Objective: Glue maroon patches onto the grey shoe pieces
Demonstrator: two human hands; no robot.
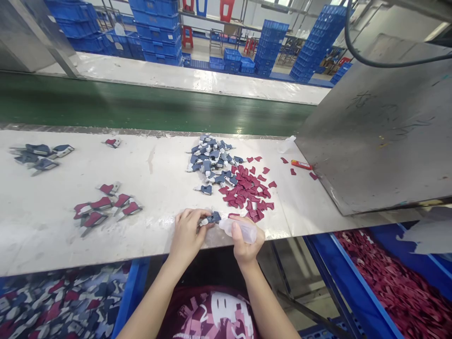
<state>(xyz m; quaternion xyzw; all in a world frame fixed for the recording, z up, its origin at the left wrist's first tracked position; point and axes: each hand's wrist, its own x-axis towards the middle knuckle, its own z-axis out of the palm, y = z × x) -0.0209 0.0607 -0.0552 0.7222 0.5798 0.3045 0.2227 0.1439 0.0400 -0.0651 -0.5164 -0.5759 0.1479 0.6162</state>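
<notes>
Near the front edge of the white table, my left hand (pixel 189 233) pinches a small blue-and-white plastic part (pixel 213 217). My right hand (pixel 249 240) is closed around a translucent squeeze bottle (pixel 243 231), its tip pointing left at the blue part; whether the tip touches it I cannot tell. Just beyond my hands lies a pile of blue-and-white parts (pixel 212 157). A heap of flat dark-red pieces (pixel 247 188) adjoins it on the right. To the left sit several parts with red tops (pixel 102 203), and farther left a few blue ones (pixel 42 153).
A green conveyor belt (pixel 151 106) runs behind the table. At the right stand a metal box (pixel 381 132) and a red-and-yellow tool (pixel 301 165). Below the table edge are a bin of mixed parts (pixel 132 287) and a blue bin of red pieces (pixel 363 287).
</notes>
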